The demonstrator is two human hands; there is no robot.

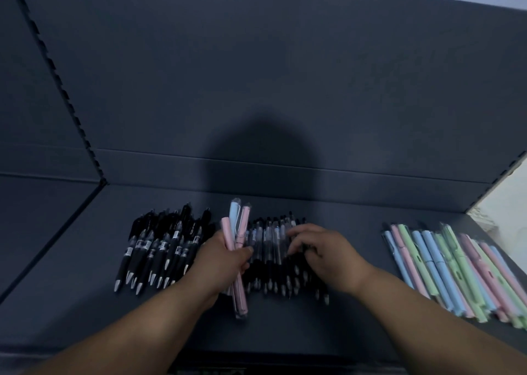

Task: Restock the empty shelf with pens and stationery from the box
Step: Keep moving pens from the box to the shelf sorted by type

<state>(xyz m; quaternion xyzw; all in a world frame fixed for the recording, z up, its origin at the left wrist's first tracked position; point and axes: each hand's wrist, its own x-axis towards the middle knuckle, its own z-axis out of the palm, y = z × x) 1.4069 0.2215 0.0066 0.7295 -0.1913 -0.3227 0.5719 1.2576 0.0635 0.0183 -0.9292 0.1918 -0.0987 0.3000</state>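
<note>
Head view: left hand (pixel 225 257) clamped on pastel pens (pixel 238 232), kept upright, off the shelf (pixel 85 275); right hand (pixel 319 249), fingers loosely apart, flat on clear-barrelled pens (pixel 273 246), likely squaring them; black pens (pixel 159 246) left, pastel row (pixel 456 272) right.

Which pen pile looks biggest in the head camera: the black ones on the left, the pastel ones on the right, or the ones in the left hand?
1. Pastel pen pile and black pen pile: too alike to rank.
2. Pastel pens in the left hand: smallest, only a few pens.
</note>
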